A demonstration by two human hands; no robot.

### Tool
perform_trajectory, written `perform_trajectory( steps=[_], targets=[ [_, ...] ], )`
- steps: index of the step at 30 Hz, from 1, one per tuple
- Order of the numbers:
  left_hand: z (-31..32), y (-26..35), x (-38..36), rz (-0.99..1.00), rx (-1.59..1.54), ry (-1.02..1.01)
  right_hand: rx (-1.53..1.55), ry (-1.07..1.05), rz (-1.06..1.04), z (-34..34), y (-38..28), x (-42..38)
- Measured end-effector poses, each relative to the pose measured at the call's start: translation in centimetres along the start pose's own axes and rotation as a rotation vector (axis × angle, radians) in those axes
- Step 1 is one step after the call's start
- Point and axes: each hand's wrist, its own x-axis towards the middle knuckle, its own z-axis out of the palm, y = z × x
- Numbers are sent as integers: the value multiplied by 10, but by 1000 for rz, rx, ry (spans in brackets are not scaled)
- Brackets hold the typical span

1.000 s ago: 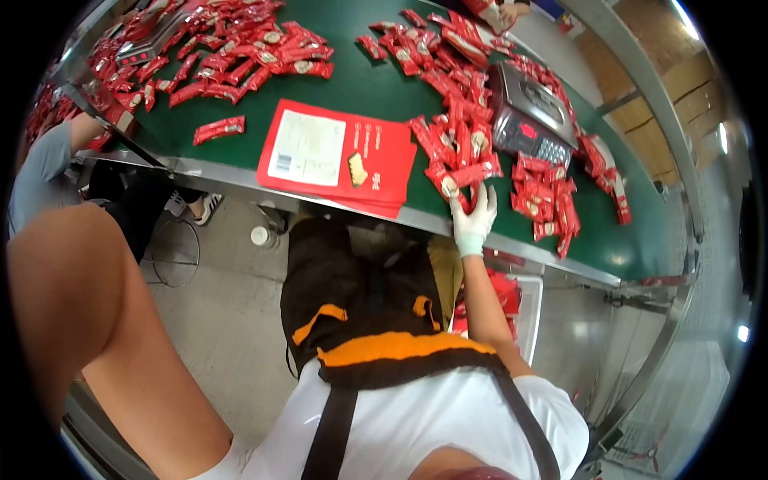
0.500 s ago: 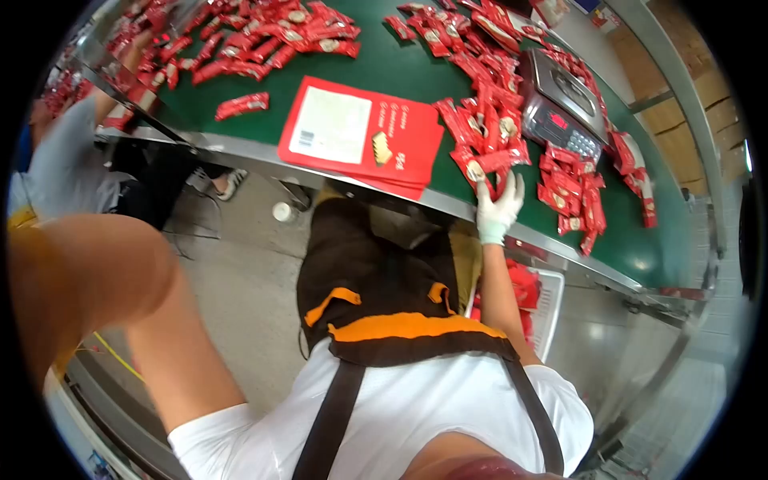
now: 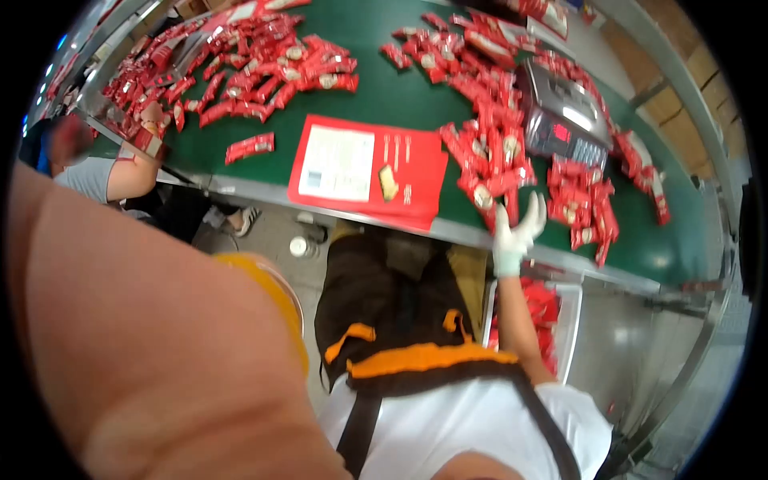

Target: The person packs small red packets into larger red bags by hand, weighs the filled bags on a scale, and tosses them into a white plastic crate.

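My right hand [image 3: 516, 236], in a white glove, reaches over the table's front edge with thumb and fingers spread. Its fingertips are right by the nearest red sachets [image 3: 482, 196] of a long pile, and nothing shows between them. My left arm [image 3: 160, 344] is raised close to the camera and fills the lower left; the hand itself is out of view. A stack of flat red printed pouches [image 3: 410, 180] with a white label panel lies at the front edge, left of my right hand. Right of that hand sits a smaller group of red sachets [image 3: 570, 196].
A digital scale [image 3: 564, 120] with a lit red display stands behind the sachets on the green table [image 3: 376, 88]. More sachets [image 3: 272, 72] are heaped at the left, near a co-worker's arm [image 3: 132, 176]. A white crate [image 3: 570, 328] of red packets sits below the table.
My left arm has swung across toward the middle, covering more of the view. My right hand's fingers have spread and drawn slightly away from the sachets. The camera view has shifted a little.
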Motion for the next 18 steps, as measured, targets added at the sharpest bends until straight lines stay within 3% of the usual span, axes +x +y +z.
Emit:
perform_trajectory(
  steps=[1, 3, 8, 10, 13, 18],
  targets=[
    [0, -2, -1, 8, 16, -1, 89, 24, -62, -14, -21, 12],
    [0, -5, -3, 33, 42, 5, 611, 98, -108, -39, -85, 45],
    [3, -7, 4, -41, 49, 42, 974, 104, -1037, -139, -208, 121],
    [5, -2, 8, -37, 57, 38, 976, 76, -1252, -164, -228, 133],
    [4, 0, 15, 16, 93, 47, 959, 32, -1423, -185, -245, 131],
    [-8, 7, 21, 34, 127, 61, 950, -32, -1501, -204, -264, 131]
  ],
)
